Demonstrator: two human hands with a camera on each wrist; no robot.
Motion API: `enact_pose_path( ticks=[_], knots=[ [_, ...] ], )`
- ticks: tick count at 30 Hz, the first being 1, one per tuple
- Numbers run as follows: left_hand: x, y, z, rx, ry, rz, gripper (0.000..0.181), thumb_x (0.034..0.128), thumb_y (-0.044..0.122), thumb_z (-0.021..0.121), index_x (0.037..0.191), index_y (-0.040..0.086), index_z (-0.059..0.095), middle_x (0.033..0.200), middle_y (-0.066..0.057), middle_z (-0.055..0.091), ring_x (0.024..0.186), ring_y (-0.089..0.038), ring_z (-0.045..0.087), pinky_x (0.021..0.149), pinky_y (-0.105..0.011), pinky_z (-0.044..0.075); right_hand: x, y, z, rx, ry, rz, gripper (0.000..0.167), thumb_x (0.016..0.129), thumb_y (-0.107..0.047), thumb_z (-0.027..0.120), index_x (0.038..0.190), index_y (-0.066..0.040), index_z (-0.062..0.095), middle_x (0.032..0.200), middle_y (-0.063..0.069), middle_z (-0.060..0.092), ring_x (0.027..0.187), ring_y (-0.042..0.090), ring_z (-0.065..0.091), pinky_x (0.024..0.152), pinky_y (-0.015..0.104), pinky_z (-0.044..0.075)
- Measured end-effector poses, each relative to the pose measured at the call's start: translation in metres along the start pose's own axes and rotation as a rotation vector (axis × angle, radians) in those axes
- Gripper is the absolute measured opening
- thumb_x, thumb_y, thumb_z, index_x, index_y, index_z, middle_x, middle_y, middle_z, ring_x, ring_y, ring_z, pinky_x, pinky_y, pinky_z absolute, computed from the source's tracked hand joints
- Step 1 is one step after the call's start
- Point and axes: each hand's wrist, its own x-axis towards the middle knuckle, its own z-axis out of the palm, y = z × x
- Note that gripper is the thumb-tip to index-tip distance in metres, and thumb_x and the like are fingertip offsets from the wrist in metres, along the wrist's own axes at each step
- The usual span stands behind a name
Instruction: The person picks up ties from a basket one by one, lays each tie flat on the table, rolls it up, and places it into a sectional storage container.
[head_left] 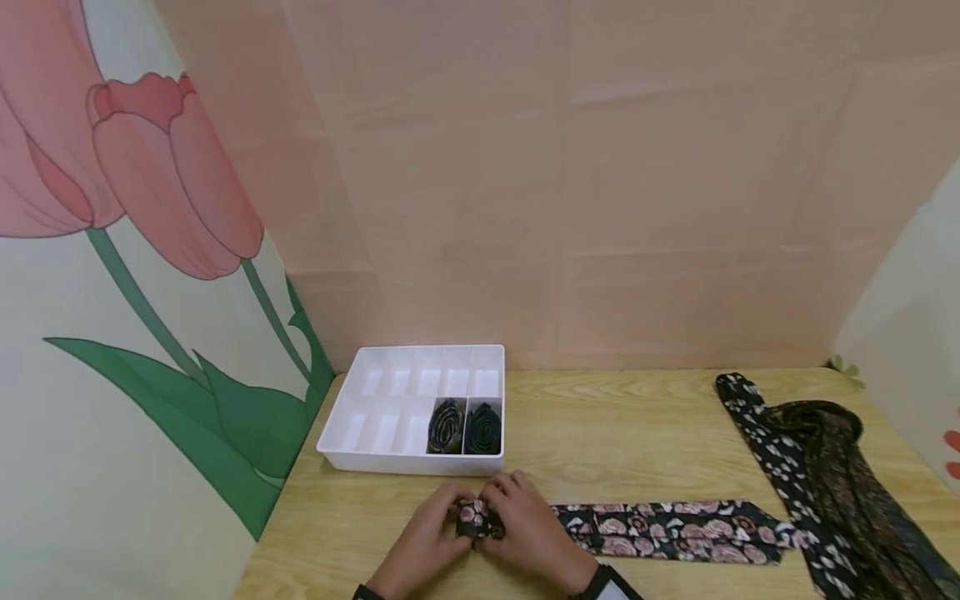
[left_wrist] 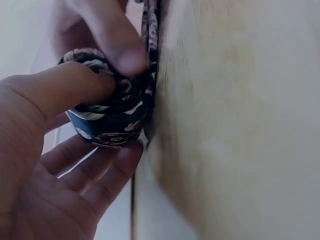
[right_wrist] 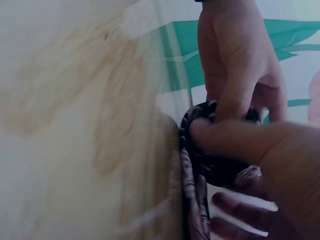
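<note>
A black necktie with pink flowers lies flat across the table, its left part wound into a thick roll. My left hand grips the roll from the left; in the left wrist view its thumb presses the coiled side and its fingers curve around the outside. From the other side my right hand holds the same roll, thumb on the coil in the right wrist view. The unrolled length runs out to the right beneath the right hand, its pointed end beside other neckties.
Beyond my hands stands a white divided tray; two compartments at its front right hold rolled dark neckties. On the right, several loose neckties lie in a heap. A draped backdrop closes off the table's far edge.
</note>
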Motion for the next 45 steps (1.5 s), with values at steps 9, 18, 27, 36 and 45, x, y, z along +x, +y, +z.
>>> enact_pose_path(
  ticks=[9,18,27,36,45],
  knots=[
    [0.002,0.007,-0.005,0.166,-0.025,-0.051,0.05,0.0779,0.006,0.087,0.12,0.018,0.063,0.12,0.005,0.065,0.113,-0.011,0.061,0.1,-0.035,0.055,-0.002,-0.002,-0.006,0.038,0.028,-0.009,0.048,0.071,-0.03,0.094,0.112,-0.019,0.071,0.105,-0.011,0.067,0.095,0.008,0.053,0.082,0.029,0.052],
    [0.002,-0.001,0.005,0.096,-0.05,-0.016,0.051,0.0816,0.001,0.084,0.122,0.023,0.062,0.122,0.008,0.065,0.117,-0.008,0.063,0.104,-0.035,0.056,-0.005,0.007,-0.007,-0.003,0.005,-0.006,0.052,0.069,-0.044,0.097,0.108,-0.022,0.069,0.104,-0.013,0.061,0.097,0.008,0.05,0.084,0.029,0.05],
    [-0.001,0.006,-0.004,0.191,-0.021,-0.004,0.056,0.0772,0.002,0.085,0.127,0.017,0.066,0.127,0.005,0.065,0.119,-0.012,0.062,0.104,-0.035,0.055,-0.005,0.006,-0.014,0.031,-0.019,0.011,0.045,0.072,-0.042,0.095,0.104,-0.023,0.069,0.101,-0.014,0.063,0.095,0.007,0.05,0.084,0.029,0.049],
    [0.002,0.004,-0.005,0.144,-0.111,-0.075,0.054,0.0801,0.006,0.084,0.128,0.02,0.065,0.126,0.007,0.066,0.12,-0.008,0.061,0.107,-0.036,0.054,-0.008,0.008,-0.015,0.019,-0.054,0.011,0.049,0.07,-0.042,0.097,0.103,-0.022,0.066,0.1,-0.014,0.061,0.094,0.007,0.047,0.083,0.029,0.048],
    [0.002,0.009,-0.011,0.299,-0.064,-0.038,0.055,0.0756,0.008,0.088,0.127,0.016,0.069,0.127,0.006,0.066,0.12,-0.012,0.063,0.105,-0.038,0.056,-0.006,0.002,-0.013,0.017,-0.027,-0.008,0.046,0.078,-0.044,0.092,0.112,-0.022,0.071,0.111,-0.012,0.065,0.103,0.009,0.055,0.09,0.033,0.054]
  ],
)
